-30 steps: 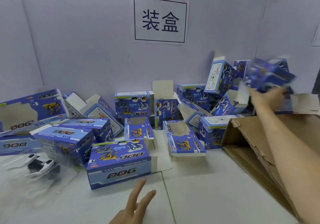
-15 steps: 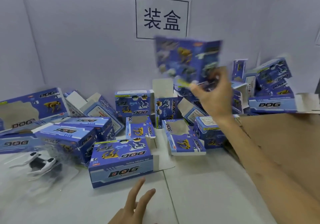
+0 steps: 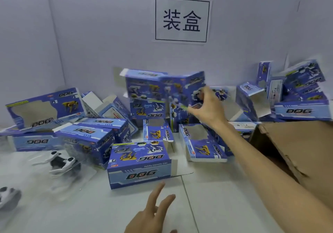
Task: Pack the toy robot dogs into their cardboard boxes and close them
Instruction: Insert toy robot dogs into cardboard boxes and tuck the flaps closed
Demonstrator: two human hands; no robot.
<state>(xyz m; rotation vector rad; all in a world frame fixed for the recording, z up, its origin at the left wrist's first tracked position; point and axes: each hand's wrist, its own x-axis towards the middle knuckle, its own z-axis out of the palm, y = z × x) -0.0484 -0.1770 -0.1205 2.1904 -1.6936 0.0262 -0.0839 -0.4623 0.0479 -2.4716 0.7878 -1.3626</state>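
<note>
Blue box [image 3: 162, 86] (blurred) pinched in right hand [image 3: 207, 110] above the box pile; left hand [image 3: 153, 213] open, fingers spread, over table [image 3: 225, 196]. White toy dog [image 3: 61, 160] lies left.

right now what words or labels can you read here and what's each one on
"装盒": white paper sign on the back wall.
"DOG": front face of the nearest blue box, and repeated on the other boxes.
"FUNNY MOVING DOG": small line on that nearest box, only just legible.
Fine print and box end labels: too small or blurred.
</note>
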